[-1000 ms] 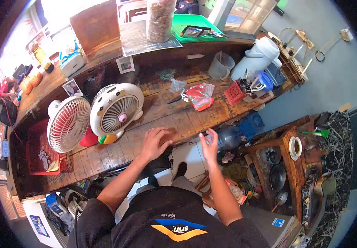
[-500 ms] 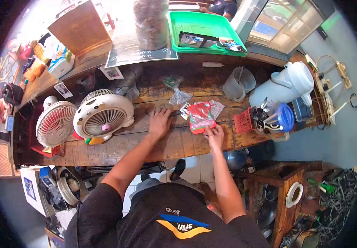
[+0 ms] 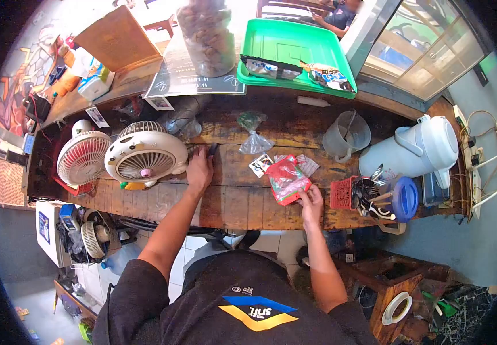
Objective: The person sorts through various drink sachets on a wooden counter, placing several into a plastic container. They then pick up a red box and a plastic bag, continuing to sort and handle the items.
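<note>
A red and clear plastic packet lies on the wooden counter, its lower right corner pinched by my right hand. Under and beside it are a card with a dark picture and a patterned paper piece. Further left, near the white fan, my left hand rests low over the wood with its fingers curled. A small dark object pokes out at its fingertips; its kind is hidden. Behind the packet sits a knotted clear plastic bag with something green inside.
A second fan stands at the left. To the right are a red basket with cutlery, a clear plastic jug and a pale blue thermos. A green tray with packets sits on the raised shelf. One person is beyond it.
My left hand has moved left towards the white fan, the dark object going with it. My right hand stays at the packet, which now lies more tilted. The view has shifted slightly.
</note>
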`<action>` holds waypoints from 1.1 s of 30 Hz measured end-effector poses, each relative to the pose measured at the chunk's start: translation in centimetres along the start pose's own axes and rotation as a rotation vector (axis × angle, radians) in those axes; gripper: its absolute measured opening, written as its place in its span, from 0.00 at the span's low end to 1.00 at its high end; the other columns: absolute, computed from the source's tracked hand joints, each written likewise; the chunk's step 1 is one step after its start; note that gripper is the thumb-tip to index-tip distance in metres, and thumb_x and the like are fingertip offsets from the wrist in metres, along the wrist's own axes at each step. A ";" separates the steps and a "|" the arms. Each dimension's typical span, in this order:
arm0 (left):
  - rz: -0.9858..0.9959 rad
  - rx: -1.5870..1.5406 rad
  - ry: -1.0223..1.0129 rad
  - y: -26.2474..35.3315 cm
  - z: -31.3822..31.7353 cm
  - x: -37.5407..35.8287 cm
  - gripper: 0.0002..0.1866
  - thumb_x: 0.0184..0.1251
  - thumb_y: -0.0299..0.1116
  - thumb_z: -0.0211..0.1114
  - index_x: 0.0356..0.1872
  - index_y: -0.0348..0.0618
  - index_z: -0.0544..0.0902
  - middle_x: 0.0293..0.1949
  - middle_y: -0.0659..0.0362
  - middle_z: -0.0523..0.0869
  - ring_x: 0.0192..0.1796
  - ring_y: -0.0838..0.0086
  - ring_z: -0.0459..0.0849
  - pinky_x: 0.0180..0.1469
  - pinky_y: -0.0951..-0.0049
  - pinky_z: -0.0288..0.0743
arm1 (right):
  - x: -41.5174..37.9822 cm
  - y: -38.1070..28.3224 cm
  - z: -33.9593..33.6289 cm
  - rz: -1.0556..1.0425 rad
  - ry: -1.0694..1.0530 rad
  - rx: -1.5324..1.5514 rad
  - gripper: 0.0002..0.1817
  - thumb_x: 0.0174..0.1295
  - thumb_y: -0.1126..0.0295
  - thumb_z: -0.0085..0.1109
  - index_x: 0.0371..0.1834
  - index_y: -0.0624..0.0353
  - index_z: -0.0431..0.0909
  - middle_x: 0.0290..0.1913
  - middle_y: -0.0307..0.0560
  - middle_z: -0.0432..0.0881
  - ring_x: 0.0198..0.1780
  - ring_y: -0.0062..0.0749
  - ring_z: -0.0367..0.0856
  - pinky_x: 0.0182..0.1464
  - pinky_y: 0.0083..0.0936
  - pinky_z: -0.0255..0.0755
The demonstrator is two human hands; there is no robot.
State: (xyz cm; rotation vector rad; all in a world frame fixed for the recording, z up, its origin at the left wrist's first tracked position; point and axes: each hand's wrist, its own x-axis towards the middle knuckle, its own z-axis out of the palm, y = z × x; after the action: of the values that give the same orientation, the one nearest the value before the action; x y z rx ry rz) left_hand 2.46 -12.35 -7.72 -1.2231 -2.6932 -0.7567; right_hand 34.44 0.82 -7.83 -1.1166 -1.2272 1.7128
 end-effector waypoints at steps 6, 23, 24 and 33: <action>-0.116 -0.026 -0.064 2.7 1.4 3.0 0.18 0.65 0.32 0.57 0.53 0.38 0.68 0.49 0.41 0.77 0.47 0.43 0.80 0.45 0.47 0.75 | 0.1 -0.3 -0.6 -0.082 -0.056 -0.010 0.08 0.66 0.71 0.59 0.46 0.57 0.74 0.41 0.37 0.81 0.42 0.19 0.78 0.43 0.21 0.73; 0.083 -0.306 0.095 4.9 0.6 6.2 0.08 0.61 0.24 0.58 0.41 0.41 0.75 0.37 0.44 0.80 0.38 0.46 0.80 0.36 0.50 0.72 | -2.5 -4.4 -0.7 -0.117 -0.053 -0.050 0.06 0.64 0.75 0.60 0.42 0.60 0.74 0.41 0.36 0.80 0.43 0.17 0.75 0.47 0.19 0.68; 0.034 -0.432 0.043 6.2 -1.3 4.5 0.07 0.61 0.24 0.59 0.40 0.40 0.74 0.36 0.45 0.80 0.38 0.48 0.79 0.35 0.52 0.71 | -2.4 -4.7 -0.5 -0.124 -0.057 -0.041 0.06 0.64 0.75 0.59 0.41 0.60 0.75 0.40 0.35 0.79 0.42 0.17 0.75 0.47 0.18 0.68; 0.232 -0.528 0.039 3.7 -12.9 -4.8 0.09 0.60 0.22 0.66 0.39 0.41 0.76 0.37 0.54 0.80 0.36 0.64 0.79 0.34 0.71 0.72 | -1.7 -8.5 5.6 -0.067 -0.331 0.036 0.07 0.65 0.76 0.55 0.45 0.59 0.73 0.42 0.36 0.78 0.43 0.18 0.75 0.48 0.19 0.68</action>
State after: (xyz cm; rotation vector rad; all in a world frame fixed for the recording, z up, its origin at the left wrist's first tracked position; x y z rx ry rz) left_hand 6.88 -19.71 3.74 -1.5599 -2.3294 -1.4897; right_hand 30.47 -0.21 1.65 -0.7807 -1.4091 1.9110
